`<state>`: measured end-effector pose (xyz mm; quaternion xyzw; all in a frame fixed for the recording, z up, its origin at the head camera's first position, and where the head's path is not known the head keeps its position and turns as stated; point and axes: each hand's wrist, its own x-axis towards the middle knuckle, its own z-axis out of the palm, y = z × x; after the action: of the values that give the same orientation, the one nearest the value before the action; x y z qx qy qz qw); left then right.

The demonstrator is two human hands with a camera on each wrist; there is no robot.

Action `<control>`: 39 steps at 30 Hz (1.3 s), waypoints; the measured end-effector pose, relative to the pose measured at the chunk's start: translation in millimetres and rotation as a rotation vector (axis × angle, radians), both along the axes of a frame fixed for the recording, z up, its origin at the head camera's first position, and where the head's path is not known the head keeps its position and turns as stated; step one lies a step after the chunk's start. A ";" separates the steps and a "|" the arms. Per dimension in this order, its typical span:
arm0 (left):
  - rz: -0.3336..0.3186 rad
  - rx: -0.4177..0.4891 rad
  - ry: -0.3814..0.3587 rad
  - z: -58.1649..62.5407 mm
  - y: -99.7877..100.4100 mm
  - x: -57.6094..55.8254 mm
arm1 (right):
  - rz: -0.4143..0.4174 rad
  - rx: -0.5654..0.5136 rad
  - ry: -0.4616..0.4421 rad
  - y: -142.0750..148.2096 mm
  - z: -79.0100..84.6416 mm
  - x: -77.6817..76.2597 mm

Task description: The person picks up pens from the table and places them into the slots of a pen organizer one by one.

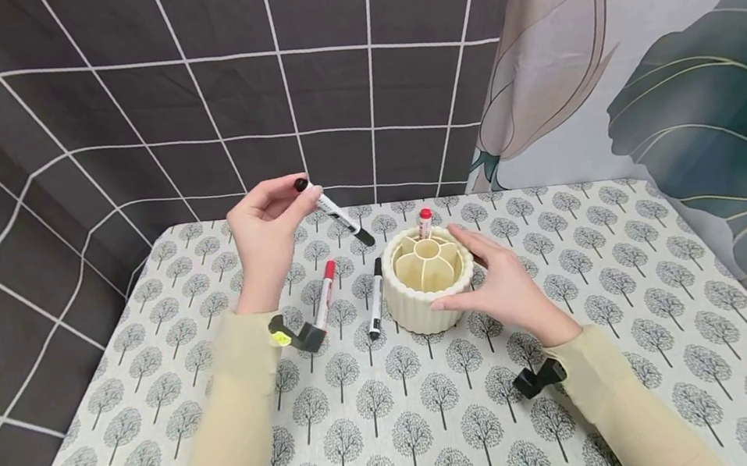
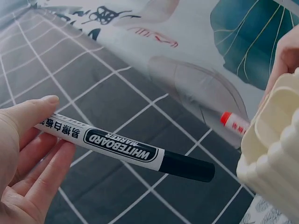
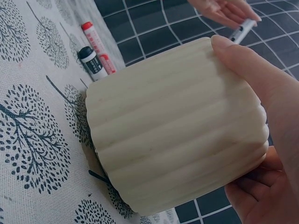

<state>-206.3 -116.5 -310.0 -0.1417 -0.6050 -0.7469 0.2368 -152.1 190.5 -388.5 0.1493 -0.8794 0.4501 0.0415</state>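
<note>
My left hand (image 1: 270, 227) pinches a black whiteboard marker (image 1: 341, 217) near one end, its black cap slanting down toward the holder. In the left wrist view the marker's (image 2: 121, 145) printed label faces the camera. A cream, ribbed pen holder (image 1: 419, 310) with several compartments stands on the table, and my right hand (image 1: 504, 286) grips its right side, thumb in front. From a rear compartment of the holder a red-capped marker (image 1: 425, 224) sticks up. To the holder's left lie another black marker (image 1: 376, 299) and a red marker (image 1: 326, 294).
A cloth printed with trees covers the table (image 1: 375, 437). Behind it hangs a dark curtain with a white grid (image 1: 326, 86), and a leaf-patterned wall hanging (image 1: 562, 106) is at the right. Black wrist cameras (image 1: 537, 378) are strapped over both sleeves.
</note>
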 end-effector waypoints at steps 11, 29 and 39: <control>-0.037 -0.118 0.004 1.9 32.0 -6.7 | -0.010 0.007 -0.005 -0.5 0.7 0.5; -0.093 -0.264 -0.080 -33.8 63.0 -10.6 | -0.005 0.020 0.002 -0.8 1.1 -0.6; -0.093 -0.334 -0.116 -54.5 66.3 -9.0 | -0.014 0.021 0.009 -0.8 0.8 0.4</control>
<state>-215.2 -50.2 -364.5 -0.1637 -0.7258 -0.6533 0.1400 -151.7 189.7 -387.7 0.1455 -0.8849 0.4399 0.0472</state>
